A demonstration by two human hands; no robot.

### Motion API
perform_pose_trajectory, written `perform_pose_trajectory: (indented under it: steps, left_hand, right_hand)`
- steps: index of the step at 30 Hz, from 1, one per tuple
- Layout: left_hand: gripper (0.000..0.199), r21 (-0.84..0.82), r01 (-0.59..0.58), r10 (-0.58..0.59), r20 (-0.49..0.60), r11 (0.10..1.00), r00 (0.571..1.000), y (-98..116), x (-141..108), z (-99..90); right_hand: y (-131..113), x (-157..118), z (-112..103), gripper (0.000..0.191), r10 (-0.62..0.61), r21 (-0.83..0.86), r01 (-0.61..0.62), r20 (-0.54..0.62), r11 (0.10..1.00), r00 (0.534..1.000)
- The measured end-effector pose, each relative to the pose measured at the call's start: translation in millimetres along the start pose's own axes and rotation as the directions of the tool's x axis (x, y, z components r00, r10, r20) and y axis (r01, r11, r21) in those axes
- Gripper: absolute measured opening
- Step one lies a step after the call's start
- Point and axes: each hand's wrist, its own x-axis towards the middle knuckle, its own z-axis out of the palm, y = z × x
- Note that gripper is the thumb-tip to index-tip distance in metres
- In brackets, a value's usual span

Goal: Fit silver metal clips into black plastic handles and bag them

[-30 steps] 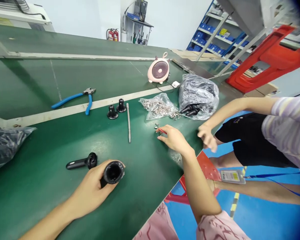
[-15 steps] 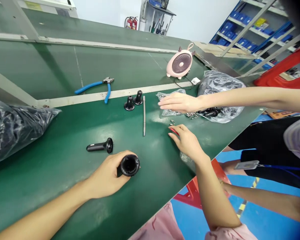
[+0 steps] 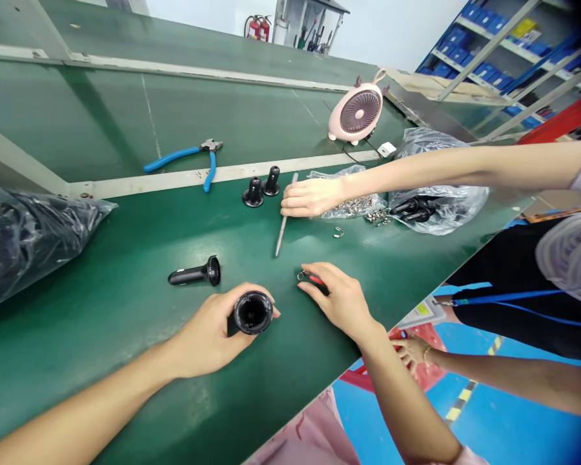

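1. A black cup (image 3: 253,312) is gripped in the left hand (image 3: 208,329), with its open end turned up toward the camera. Its side is wrapped by the curled left fingers (image 3: 257,292).
2. The right hand (image 3: 341,302) lies beside the cup on the green bench (image 3: 101,381). The right fingers (image 3: 319,274) are pressed together over a small red piece (image 3: 315,279), with a metal ring (image 3: 301,276) at its tip. Whether the piece is truly pinched cannot be told, as it is partly hidden.
3. A black handle (image 3: 193,273) lies just left of the cup, and a metal rod (image 3: 281,229) lies beyond it, under a co-worker's spread hand (image 3: 310,197).
4. The cup is judged best kept in this full wrap, its opening left unblocked. The ring is best kept at the fingertips, clear of the bench, since so small a part could easily be dropped.
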Motion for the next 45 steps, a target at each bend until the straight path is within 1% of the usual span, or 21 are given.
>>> perform_pose_trajectory:
  steps: [3, 7, 13, 16, 18, 20, 21, 23, 25, 26, 27, 29, 32, 33, 35, 37, 38, 39, 41, 43, 45]
  left_hand:
    - [0.025, 0.002, -0.010, 0.010, -0.002, 1.000, 1.000, -2.0, -0.7, 0.1]
    - [0.024, 0.004, -0.019, 0.019, 0.001, 1.000, 1.000, -3.7, -0.9, 0.4]
    - [0.020, 0.028, 0.003, -0.003, 0.009, 1.000, 1.000, -0.5, 0.2, 1.2]
    - [0.021, 0.047, 0.003, -0.004, 0.012, 0.999, 1.000, 0.1, -0.1, 1.2]
    - [0.022, 0.057, 0.005, -0.006, 0.013, 0.998, 1.000, -0.5, -0.7, 1.2]
    - [0.023, 0.067, -0.001, 0.000, 0.015, 0.998, 1.000, -1.6, -1.3, 1.1]
    - [0.024, 0.071, -0.009, 0.007, 0.019, 0.997, 1.000, -2.1, -1.7, 1.0]
    - [0.025, 0.080, -0.031, 0.028, 0.032, 0.996, 0.999, -3.1, -2.3, 0.9]
    - [0.024, 0.090, -0.044, 0.041, 0.033, 0.995, 0.999, -4.0, -2.8, 1.3]
    - [0.023, 0.091, -0.047, 0.043, 0.035, 0.995, 0.998, -4.4, -2.8, 1.7]
    - [0.022, 0.093, -0.047, 0.044, 0.035, 0.995, 0.998, -4.8, -2.8, 2.2]
    - [0.017, 0.101, -0.043, 0.039, 0.043, 0.994, 0.998, -5.2, -2.6, 2.8]
    - [0.016, 0.095, -0.046, 0.038, 0.086, 0.994, 0.996, -4.3, -2.5, 0.3]
    - [0.018, 0.080, -0.048, 0.040, 0.105, 0.996, 0.994, -3.7, -2.9, -2.0]
    - [0.029, 0.008, -0.029, 0.027, 0.149, 1.000, 0.988, -2.8, -4.4, -8.3]
    - [0.039, -0.107, 0.037, -0.014, 0.204, 0.994, 0.979, -3.2, -6.2, -15.3]
    - [0.040, -0.170, 0.075, -0.034, 0.235, 0.983, 0.972, -3.9, -6.8, -18.1]
    - [0.040, -0.227, 0.112, -0.051, 0.259, 0.967, 0.964, -4.6, -7.0, -20.0]
    - [0.037, -0.302, 0.168, -0.083, 0.274, 0.938, 0.958, -5.9, -6.2, -20.3]
    - [0.031, -0.337, 0.215, -0.133, 0.251, 0.917, 0.959, -5.6, -3.9, -16.2]
    - [0.022, -0.362, 0.259, -0.198, 0.198, 0.896, 0.960, -3.5, -1.5, -9.5]
  right_hand:
    - [2.9, -1.0, 1.5, 0.025, -0.006, -0.001, 0.006, -0.023, 1.000, 1.000]
    - [2.9, -0.3, 1.6, 0.024, -0.005, 0.006, 0.006, -0.017, 1.000, 1.000]
    - [2.9, 0.7, 3.4, 0.021, -0.009, -0.008, 0.009, -0.033, 1.000, 0.999]
    - [3.7, 0.3, 5.1, 0.021, 0.003, 0.015, -0.002, -0.028, 1.000, 1.000]
    - [-0.6, -0.3, 3.6, 0.021, 0.014, 0.066, -0.012, -0.039, 0.998, 0.999]
    - [-11.6, -0.7, -0.8, 0.021, 0.015, 0.168, -0.004, -0.060, 0.986, 0.998]
    - [-19.5, -0.6, -3.7, 0.022, 0.001, 0.234, 0.016, -0.069, 0.972, 0.998]
    - [-37.3, 1.1, -8.8, 0.026, -0.077, 0.362, 0.097, -0.070, 0.927, 0.995]
    - [-53.3, 4.7, -10.5, 0.029, -0.195, 0.454, 0.195, -0.048, 0.869, 0.980]
    - [-59.2, 7.1, -9.9, 0.029, -0.244, 0.482, 0.225, -0.025, 0.846, 0.970]
    - [-63.5, 9.5, -8.6, 0.028, -0.269, 0.500, 0.230, 0.007, 0.835, 0.963]
    - [-68.1, 13.8, -5.2, 0.027, -0.252, 0.510, 0.174, 0.088, 0.843, 0.964]
    - [-70.4, 17.9, -2.9, 0.027, -0.169, 0.491, 0.061, 0.180, 0.869, 0.969]
    - [-71.2, 18.6, -3.1, 0.027, -0.156, 0.491, 0.044, 0.191, 0.870, 0.969]
    - [-73.5, 18.9, -4.1, 0.026, -0.148, 0.496, 0.034, 0.192, 0.867, 0.970]
    - [-76.3, 18.1, -4.9, 0.025, -0.136, 0.494, 0.025, 0.189, 0.869, 0.973]
    - [-77.6, 17.4, -5.1, 0.025, -0.125, 0.486, 0.019, 0.187, 0.874, 0.974]
    - [-78.8, 16.6, -5.2, 0.025, -0.116, 0.475, 0.014, 0.186, 0.880, 0.976]
    - [-81.0, 15.3, -5.2, 0.025, -0.107, 0.448, 0.014, 0.182, 0.894, 0.977]
    - [-83.1, 15.0, -5.4, 0.025, -0.112, 0.408, 0.030, 0.178, 0.912, 0.978]
    - [-85.5, 15.7, -6.0, 0.026, -0.121, 0.356, 0.050, 0.180, 0.933, 0.976]
